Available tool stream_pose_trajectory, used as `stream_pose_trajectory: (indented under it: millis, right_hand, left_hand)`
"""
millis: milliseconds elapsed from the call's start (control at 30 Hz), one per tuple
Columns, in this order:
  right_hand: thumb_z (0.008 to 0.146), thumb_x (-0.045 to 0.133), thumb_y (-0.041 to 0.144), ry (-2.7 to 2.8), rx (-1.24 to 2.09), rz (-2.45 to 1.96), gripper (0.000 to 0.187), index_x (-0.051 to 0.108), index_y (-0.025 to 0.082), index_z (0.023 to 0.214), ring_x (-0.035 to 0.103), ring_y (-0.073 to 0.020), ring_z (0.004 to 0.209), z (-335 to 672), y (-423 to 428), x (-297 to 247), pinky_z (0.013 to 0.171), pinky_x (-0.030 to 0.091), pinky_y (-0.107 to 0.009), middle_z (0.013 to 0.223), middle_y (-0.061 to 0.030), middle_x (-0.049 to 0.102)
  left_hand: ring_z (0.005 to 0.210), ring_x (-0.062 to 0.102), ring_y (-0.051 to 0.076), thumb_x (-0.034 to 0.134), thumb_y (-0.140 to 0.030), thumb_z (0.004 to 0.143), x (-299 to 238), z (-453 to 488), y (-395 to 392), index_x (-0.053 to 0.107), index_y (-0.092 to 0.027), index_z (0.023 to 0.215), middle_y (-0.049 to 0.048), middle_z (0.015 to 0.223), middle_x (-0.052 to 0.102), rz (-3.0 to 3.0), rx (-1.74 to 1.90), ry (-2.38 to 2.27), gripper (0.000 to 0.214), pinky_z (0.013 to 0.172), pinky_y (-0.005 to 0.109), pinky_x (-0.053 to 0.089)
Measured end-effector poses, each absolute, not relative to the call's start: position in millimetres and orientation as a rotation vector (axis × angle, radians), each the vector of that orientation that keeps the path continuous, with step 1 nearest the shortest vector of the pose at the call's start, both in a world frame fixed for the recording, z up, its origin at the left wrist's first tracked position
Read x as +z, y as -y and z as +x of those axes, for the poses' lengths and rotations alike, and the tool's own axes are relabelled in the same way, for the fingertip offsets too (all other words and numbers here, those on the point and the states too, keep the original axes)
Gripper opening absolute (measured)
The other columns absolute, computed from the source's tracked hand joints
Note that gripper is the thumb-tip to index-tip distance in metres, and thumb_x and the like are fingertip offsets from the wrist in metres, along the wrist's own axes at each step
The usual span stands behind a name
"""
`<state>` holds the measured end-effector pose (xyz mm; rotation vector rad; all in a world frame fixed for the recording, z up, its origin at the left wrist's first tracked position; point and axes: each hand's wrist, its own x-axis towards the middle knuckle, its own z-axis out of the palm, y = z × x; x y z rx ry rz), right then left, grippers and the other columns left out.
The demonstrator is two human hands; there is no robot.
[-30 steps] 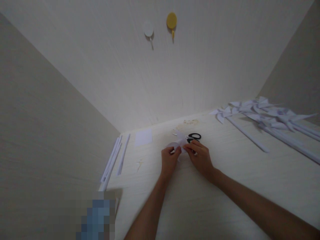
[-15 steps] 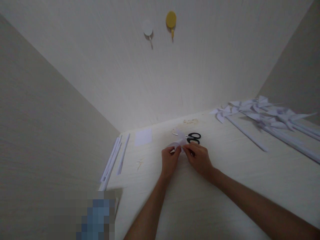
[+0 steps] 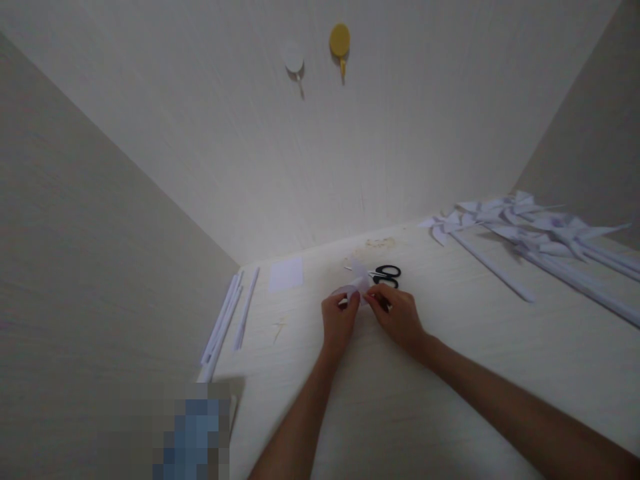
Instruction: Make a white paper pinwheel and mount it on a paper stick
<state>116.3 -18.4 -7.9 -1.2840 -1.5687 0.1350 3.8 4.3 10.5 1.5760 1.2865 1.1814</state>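
Both hands meet over a small folded white paper piece on the light wooden table. My left hand pinches its left side with fingers curled. My right hand pinches the right side, fingers closed on the paper. Black-handled scissors lie just behind my right hand, touching neither hand. What the paper looks like under the fingers is hidden.
Rolled white paper sticks lie along the left wall. A white paper square sits behind them. Several finished white paper pinwheels on long sticks cover the right side. Two round hooks, white and yellow, hang on the back wall.
Both hands have stayed on the paper piece, with small finger shifts only; the view has drifted slightly.
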Motion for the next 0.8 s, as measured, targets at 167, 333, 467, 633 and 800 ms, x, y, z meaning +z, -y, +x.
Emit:
stream_pose_trajectory:
  millis: [167,333,467,633,800]
  right_hand:
    - [0.070,0.053,0.016,1.507,0.223,-1.198,0.010,0.057,0.017,0.061,0.049,-0.0122,0.054,119.0,15.6,-2.9,0.052,0.041,-0.023,0.058,-0.0011,0.053]
    - [0.071,0.054,0.017,1.503,0.228,-1.127,0.010,0.060,0.018,0.063,0.051,-0.0131,0.058,118.7,15.6,-2.7,0.053,0.043,-0.024,0.063,-0.0020,0.054]
    - [0.072,0.053,0.020,1.514,0.232,-1.127,0.012,0.062,0.018,0.064,0.052,-0.0132,0.058,118.9,15.7,-3.7,0.054,0.043,-0.024,0.063,-0.0023,0.056]
    - [0.071,0.053,0.019,1.503,0.222,-1.222,0.009,0.060,0.017,0.066,0.049,-0.0122,0.052,119.9,15.5,-1.2,0.051,0.041,-0.023,0.057,-0.0009,0.055]
    - [0.067,0.057,0.021,1.397,0.301,-1.279,0.011,0.054,0.016,0.058,0.043,-0.0094,0.043,120.8,15.1,-2.8,0.043,0.037,-0.021,0.048,0.0026,0.051]
  left_hand:
    - [0.057,0.051,0.011,0.051,-0.025,0.064,8.1,3.7,-5.2,0.060,-0.011,0.057,0.0024,0.061,0.058,1.561,1.185,-1.291,0.018,0.048,0.019,0.041]
    - [0.051,0.049,0.010,0.052,-0.026,0.062,7.0,3.4,-6.2,0.060,-0.011,0.052,-0.0001,0.053,0.055,1.555,1.189,-1.328,0.020,0.046,0.019,0.040]
    - [0.048,0.047,0.009,0.052,-0.027,0.063,7.1,3.0,-6.4,0.060,-0.011,0.051,-0.0013,0.049,0.052,1.577,1.179,-1.344,0.022,0.045,0.019,0.040]
    - [0.052,0.049,0.011,0.051,-0.027,0.063,5.1,3.0,-6.5,0.061,-0.011,0.055,-0.0007,0.053,0.055,1.585,1.167,-1.292,0.020,0.048,0.020,0.042]
    - [0.055,0.051,0.012,0.051,-0.024,0.063,5.2,4.7,-5.8,0.061,-0.011,0.057,0.0013,0.058,0.057,1.591,1.162,-1.293,0.018,0.048,0.020,0.042]
